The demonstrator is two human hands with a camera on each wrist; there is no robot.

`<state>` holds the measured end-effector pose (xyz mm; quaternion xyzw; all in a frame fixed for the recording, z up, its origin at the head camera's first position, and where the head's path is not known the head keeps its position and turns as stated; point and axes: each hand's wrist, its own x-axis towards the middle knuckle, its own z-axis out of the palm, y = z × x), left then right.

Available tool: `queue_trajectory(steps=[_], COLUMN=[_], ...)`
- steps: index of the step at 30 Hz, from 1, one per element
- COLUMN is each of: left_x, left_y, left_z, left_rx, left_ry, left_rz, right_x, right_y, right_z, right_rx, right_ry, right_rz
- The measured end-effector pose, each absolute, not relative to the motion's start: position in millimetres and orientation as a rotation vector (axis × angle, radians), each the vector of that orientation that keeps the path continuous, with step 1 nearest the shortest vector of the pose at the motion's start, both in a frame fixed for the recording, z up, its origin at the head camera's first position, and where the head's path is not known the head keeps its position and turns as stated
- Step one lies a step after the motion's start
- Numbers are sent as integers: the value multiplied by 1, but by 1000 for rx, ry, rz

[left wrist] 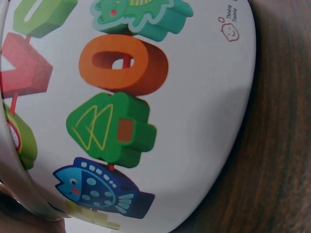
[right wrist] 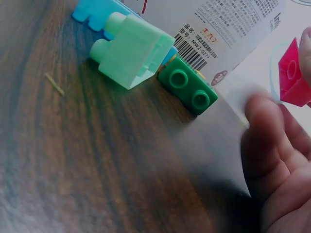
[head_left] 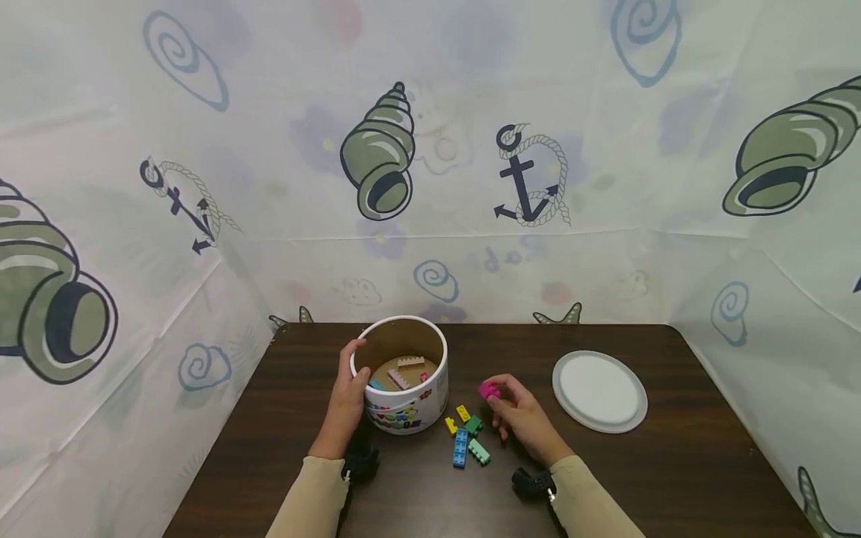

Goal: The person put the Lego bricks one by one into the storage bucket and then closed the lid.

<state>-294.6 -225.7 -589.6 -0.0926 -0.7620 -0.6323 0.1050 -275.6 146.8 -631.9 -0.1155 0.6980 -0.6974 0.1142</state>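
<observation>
Beige sleeves [head_left: 309, 497] nearest cam, then white tub [head_left: 410, 412], its rim gripped by L hand [head_left: 347, 400]; prob. light for its size, stiff & smooth, so best held at the rim. Pink brick [head_left: 489, 390], just R of tub, is pinched btwn thumb & fingers of R hand [head_left: 523, 420]; likely v. light, hard plastic, tough but slick, so take by its flat sides.

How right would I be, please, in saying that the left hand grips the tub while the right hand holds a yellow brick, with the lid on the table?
Not quite: the brick in the right hand is pink, as the head view shows. The left hand does grip the tub, and the lid is on the table.
</observation>
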Motion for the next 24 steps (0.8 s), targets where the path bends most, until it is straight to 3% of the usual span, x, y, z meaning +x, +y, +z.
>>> queue_trajectory(steps=[10,24], left_x=[-295,-294], left_y=[-226,-226], left_z=[-590,-590], left_rx=[-256,-264], left_ry=[-2272,-2274], left_rz=[-1848,-1830], right_x=[-277,-287], right_y=[147,120], right_z=[-616,-530], right_rx=[-309,-326], right_ry=[2052,1981], right_rz=[-1998,-2184])
